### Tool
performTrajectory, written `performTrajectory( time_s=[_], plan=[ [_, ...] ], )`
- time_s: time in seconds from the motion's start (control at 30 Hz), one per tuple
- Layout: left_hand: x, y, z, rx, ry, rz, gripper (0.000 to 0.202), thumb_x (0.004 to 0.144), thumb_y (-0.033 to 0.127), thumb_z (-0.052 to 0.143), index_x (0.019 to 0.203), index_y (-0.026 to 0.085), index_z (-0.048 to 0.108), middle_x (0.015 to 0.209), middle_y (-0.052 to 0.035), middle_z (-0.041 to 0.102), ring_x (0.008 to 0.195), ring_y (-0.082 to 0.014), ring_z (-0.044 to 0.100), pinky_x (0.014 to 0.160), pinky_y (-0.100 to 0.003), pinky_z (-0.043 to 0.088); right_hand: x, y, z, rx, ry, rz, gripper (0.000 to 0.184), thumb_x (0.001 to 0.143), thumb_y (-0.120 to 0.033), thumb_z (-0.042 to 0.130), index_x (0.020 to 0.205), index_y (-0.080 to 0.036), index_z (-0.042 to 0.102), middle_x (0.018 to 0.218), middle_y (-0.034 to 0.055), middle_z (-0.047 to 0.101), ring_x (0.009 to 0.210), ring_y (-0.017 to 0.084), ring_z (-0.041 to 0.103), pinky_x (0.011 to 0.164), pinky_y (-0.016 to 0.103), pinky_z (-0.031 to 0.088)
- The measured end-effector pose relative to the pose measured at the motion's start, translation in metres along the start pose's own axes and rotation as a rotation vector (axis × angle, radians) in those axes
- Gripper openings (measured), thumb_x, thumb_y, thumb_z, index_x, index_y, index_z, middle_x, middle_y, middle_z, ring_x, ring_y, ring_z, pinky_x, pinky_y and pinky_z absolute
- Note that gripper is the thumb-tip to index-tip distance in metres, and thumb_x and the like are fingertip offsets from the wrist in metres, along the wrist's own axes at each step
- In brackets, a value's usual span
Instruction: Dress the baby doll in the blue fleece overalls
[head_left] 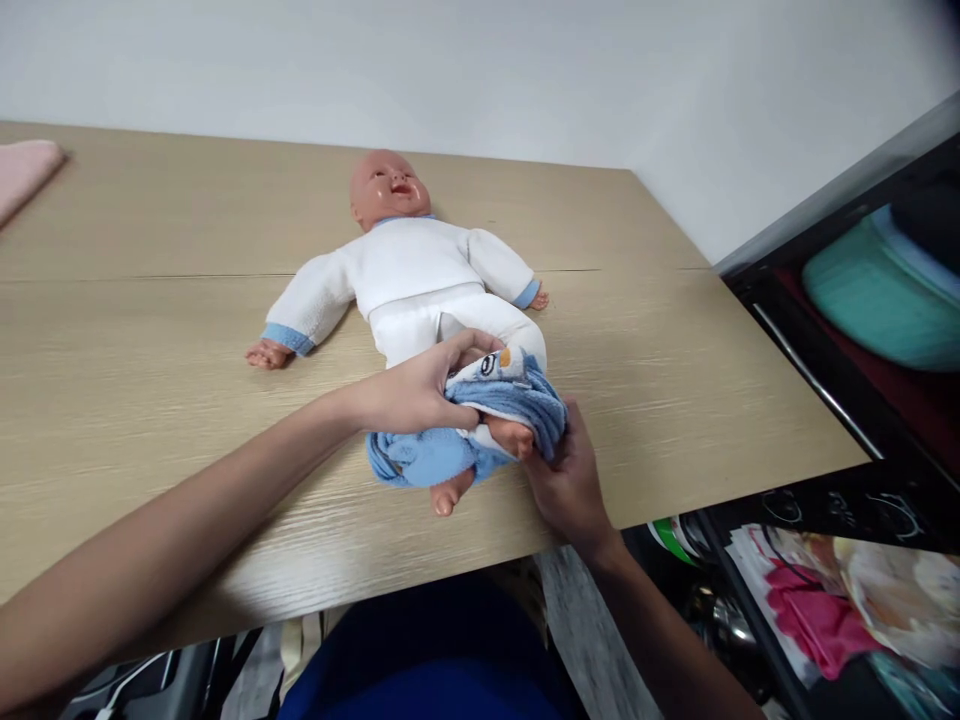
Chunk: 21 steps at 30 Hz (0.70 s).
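Doll face-up on desk | I log left grip and right grip both holding blue garment, bunched around one of doll's feet

Worn: one garment, dark blue, brighter blue in part. Bare: left hand, right hand, two slender forearms.

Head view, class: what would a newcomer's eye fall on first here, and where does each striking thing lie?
Probably the doll, dressed in white and lying face up on the wooden table, its head towards the wall. Next, the blue garment bunched about its lower legs, where the left hand and right hand hold it around one bare foot. A pink cloth stands out at the left edge.
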<state>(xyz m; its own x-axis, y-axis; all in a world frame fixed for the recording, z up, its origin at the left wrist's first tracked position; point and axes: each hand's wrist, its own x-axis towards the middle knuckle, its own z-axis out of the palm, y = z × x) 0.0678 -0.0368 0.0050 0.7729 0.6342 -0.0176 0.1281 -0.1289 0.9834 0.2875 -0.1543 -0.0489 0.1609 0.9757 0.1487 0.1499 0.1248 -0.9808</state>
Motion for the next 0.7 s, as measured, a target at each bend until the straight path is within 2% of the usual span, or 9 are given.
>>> performTrajectory(
  time_s=[0.1, 0.17, 0.2, 0.27, 0.33, 0.43, 0.53, 0.6, 0.7],
  plan=[
    [0.0, -0.001, 0.001, 0.11, 0.04, 0.119, 0.053, 0.087, 0.021, 0.074, 0.136, 0.02, 0.055, 0.126, -0.0079, 0.067, 0.121, -0.0279, 0.066, 0.102, -0.04, 0.055, 0.001, 0.002, -0.001, 0.068, 0.031, -0.024, 0.06, 0.088, -0.042, 0.093, 0.135, -0.03, 0.058, 0.134, 0.0075, 0.071, 0.114, 0.025, 0.073, 0.096, 0.038, 0.062],
    [-0.001, -0.001, 0.001, 0.22, 0.071, 0.172, 0.04, 0.091, 0.02, 0.072, 0.129, 0.019, 0.059, 0.12, -0.0064, 0.07, 0.114, -0.0262, 0.067, 0.1, -0.038, 0.054, 0.008, 0.002, -0.008, 0.038, 0.005, -0.029, 0.063, 0.086, -0.034, 0.095, 0.138, -0.031, 0.06, 0.135, 0.0063, 0.072, 0.117, 0.025, 0.073, 0.099, 0.038, 0.061],
    [-0.001, -0.001, 0.001, 0.27, 0.083, 0.181, 0.034, 0.092, 0.021, 0.072, 0.125, 0.019, 0.061, 0.116, -0.0056, 0.071, 0.108, -0.0253, 0.068, 0.096, -0.037, 0.054, 0.013, 0.001, -0.014, 0.01, -0.041, -0.021, 0.058, 0.087, -0.031, 0.093, 0.136, -0.031, 0.064, 0.13, 0.0054, 0.075, 0.114, 0.025, 0.074, 0.099, 0.038, 0.061],
    [-0.002, 0.0, 0.0, 0.328, 0.09, 0.183, 0.027, 0.096, 0.024, 0.071, 0.121, 0.017, 0.065, 0.112, -0.0052, 0.073, 0.101, -0.0244, 0.068, 0.09, -0.036, 0.053, 0.028, -0.002, -0.028, -0.041, -0.165, 0.007, 0.041, 0.089, -0.028, 0.089, 0.126, -0.029, 0.071, 0.116, 0.0032, 0.079, 0.107, 0.025, 0.076, 0.095, 0.038, 0.061],
    [-0.002, 0.001, -0.002, 0.326, 0.066, 0.172, 0.031, 0.097, 0.026, 0.072, 0.126, 0.016, 0.067, 0.118, -0.0071, 0.076, 0.106, -0.0258, 0.07, 0.094, -0.037, 0.053, 0.05, -0.005, -0.044, -0.082, -0.324, 0.037, 0.032, 0.09, -0.03, 0.089, 0.118, -0.028, 0.076, 0.109, 0.0023, 0.081, 0.103, 0.026, 0.077, 0.092, 0.038, 0.061],
    [-0.001, 0.004, -0.004, 0.282, 0.014, 0.14, 0.032, 0.099, 0.025, 0.071, 0.13, 0.015, 0.07, 0.125, -0.0088, 0.078, 0.114, -0.0274, 0.072, 0.101, -0.038, 0.054, 0.093, -0.011, -0.063, -0.162, -0.611, 0.016, 0.029, 0.089, -0.037, 0.092, 0.113, -0.025, 0.08, 0.113, 0.0045, 0.081, 0.105, 0.029, 0.077, 0.091, 0.038, 0.061],
    [0.0, 0.006, -0.006, 0.245, -0.003, 0.109, 0.022, 0.1, 0.025, 0.072, 0.119, 0.016, 0.074, 0.117, -0.0066, 0.08, 0.107, -0.0257, 0.073, 0.095, -0.036, 0.055, 0.138, -0.014, -0.068, -0.252, -0.896, -0.07, 0.026, 0.089, -0.039, 0.091, 0.108, -0.023, 0.084, 0.117, 0.0064, 0.081, 0.109, 0.031, 0.075, 0.096, 0.04, 0.059],
    [0.001, 0.007, -0.008, 0.208, -0.008, 0.08, 0.018, 0.1, 0.029, 0.075, 0.114, 0.017, 0.076, 0.111, -0.0044, 0.081, 0.102, -0.0244, 0.074, 0.091, -0.034, 0.055, 0.16, -0.011, -0.064, -0.26, -1.004, -0.055, 0.03, 0.087, -0.041, 0.092, 0.108, -0.022, 0.084, 0.113, 0.0058, 0.081, 0.106, 0.03, 0.074, 0.094, 0.038, 0.057],
    [0.002, 0.008, -0.009, 0.144, -0.001, 0.041, 0.02, 0.1, 0.033, 0.08, 0.113, 0.018, 0.078, 0.11, -0.003, 0.082, 0.104, -0.0241, 0.074, 0.093, -0.033, 0.055, 0.174, 0.0, -0.055, -0.16, -1.018, 0.009, 0.035, 0.082, -0.044, 0.096, 0.102, -0.021, 0.079, 0.097, 0.0021, 0.076, 0.091, 0.024, 0.07, 0.081, 0.033, 0.054]
  ],
)
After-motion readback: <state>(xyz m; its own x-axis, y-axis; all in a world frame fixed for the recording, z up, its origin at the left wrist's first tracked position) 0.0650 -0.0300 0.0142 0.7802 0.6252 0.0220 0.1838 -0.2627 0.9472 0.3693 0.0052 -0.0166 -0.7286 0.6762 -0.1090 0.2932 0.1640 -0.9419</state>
